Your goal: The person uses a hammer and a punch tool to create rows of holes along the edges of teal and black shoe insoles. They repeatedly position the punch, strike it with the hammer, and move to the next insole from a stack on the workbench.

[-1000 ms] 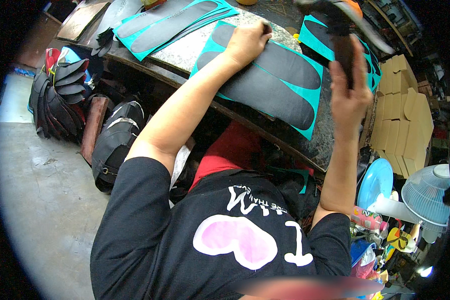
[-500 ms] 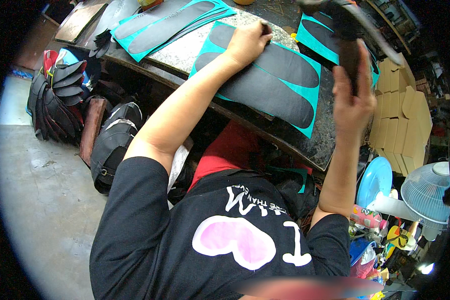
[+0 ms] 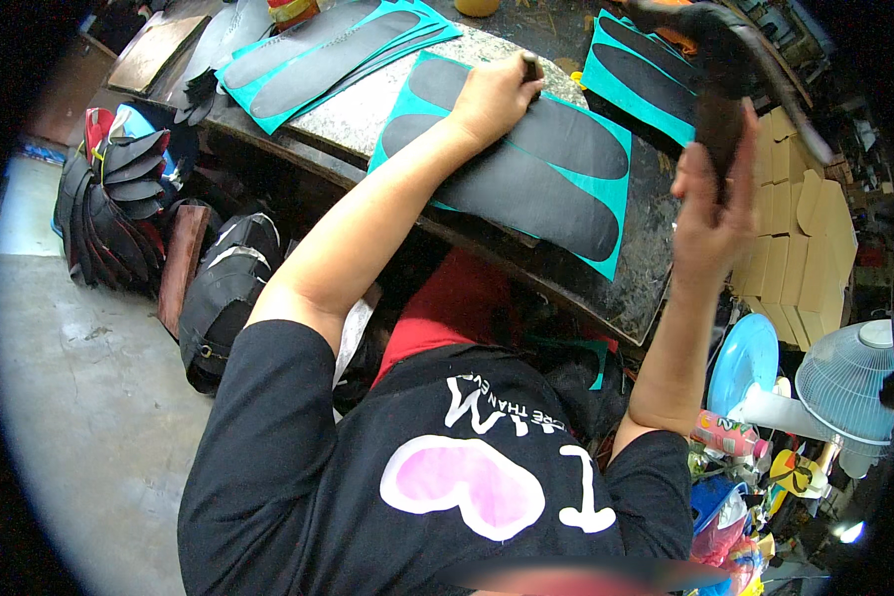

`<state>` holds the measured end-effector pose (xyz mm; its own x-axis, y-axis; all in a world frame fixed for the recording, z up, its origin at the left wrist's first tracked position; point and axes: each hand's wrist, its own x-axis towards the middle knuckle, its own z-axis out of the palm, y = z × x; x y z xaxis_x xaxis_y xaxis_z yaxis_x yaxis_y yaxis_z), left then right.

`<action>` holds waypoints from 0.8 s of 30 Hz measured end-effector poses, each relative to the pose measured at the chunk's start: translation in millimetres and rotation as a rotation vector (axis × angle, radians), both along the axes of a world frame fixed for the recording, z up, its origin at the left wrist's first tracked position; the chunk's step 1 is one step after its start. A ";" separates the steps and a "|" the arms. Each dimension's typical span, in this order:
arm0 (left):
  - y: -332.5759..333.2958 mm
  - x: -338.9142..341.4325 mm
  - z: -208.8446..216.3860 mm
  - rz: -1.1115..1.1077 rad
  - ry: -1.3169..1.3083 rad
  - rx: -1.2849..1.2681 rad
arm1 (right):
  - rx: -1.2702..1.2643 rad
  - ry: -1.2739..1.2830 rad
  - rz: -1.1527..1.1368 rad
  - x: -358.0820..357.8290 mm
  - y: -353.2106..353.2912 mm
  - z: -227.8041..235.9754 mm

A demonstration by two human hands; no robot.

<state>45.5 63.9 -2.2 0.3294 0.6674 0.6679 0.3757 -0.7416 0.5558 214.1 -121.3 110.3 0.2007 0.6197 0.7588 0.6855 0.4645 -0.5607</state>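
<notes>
On the bench a turquoise sheet (image 3: 618, 199) bears several black insole shapes (image 3: 546, 204). My left hand (image 3: 492, 99) rests over its far edge, fingers closed round a short dark stamp-like tool (image 3: 533, 72). Most of that tool is hidden by the fingers, so its exact kind is unclear. To the right, my right hand (image 3: 717, 214) is raised, gripping the dark handle of a hammer (image 3: 722, 119). Motion blurs the hammer, and its long, curved head reaches toward the upper right. Both hands are apart from each other.
More turquoise sheets with black insole shapes lie in a stack (image 3: 333, 55) at the far left and in another pile (image 3: 641, 79) at the far right. Cardboard pieces (image 3: 795, 238), a blue round basin (image 3: 745, 363) and a fan (image 3: 849, 372) stand right. Black cut pieces (image 3: 109, 209) hang left.
My right hand with the hammer has shifted a little to the right and toward me, still raised. The left hand keeps its hold on the small tool in nearly the same spot.
</notes>
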 end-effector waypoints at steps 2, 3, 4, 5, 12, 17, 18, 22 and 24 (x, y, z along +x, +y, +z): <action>-4.6 3.9 0.5 -0.012 0.078 0.123 | 0.046 -0.272 -0.006 -6.0 10.7 -15.2; -4.8 6.5 1.0 0.033 0.195 0.142 | -0.202 -0.389 -0.077 -3.7 11.1 -23.4; -3.5 5.6 1.5 0.066 0.130 0.105 | -0.334 -0.278 -0.114 -0.8 11.0 -32.9; -1.6 5.0 2.0 0.092 0.092 0.029 | -0.498 -0.163 -0.169 4.3 9.1 -41.6; 24.9 -38.2 17.4 -0.142 -0.885 -0.401 | -0.620 0.157 -0.083 28.8 -2.4 -62.0; 18.8 -55.7 5.7 0.116 -0.274 -0.523 | -0.597 0.228 -0.032 14.0 4.5 -51.4; 19.3 -55.3 1.8 0.073 -0.338 -0.516 | -0.553 0.177 -0.025 11.1 6.6 -47.7; 25.8 -54.0 -8.0 -0.011 -0.445 -0.516 | -0.385 0.021 0.031 -0.4 16.4 -22.9; 27.1 -55.0 -7.2 -0.004 -0.376 -0.479 | -0.237 0.042 0.089 -6.7 17.7 -5.4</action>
<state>-9.5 91.0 -9.3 0.1325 0.9217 0.3646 0.0866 -0.3772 0.9221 207.4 -103.7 104.9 0.1661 0.7956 0.5826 0.6215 0.3742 -0.6883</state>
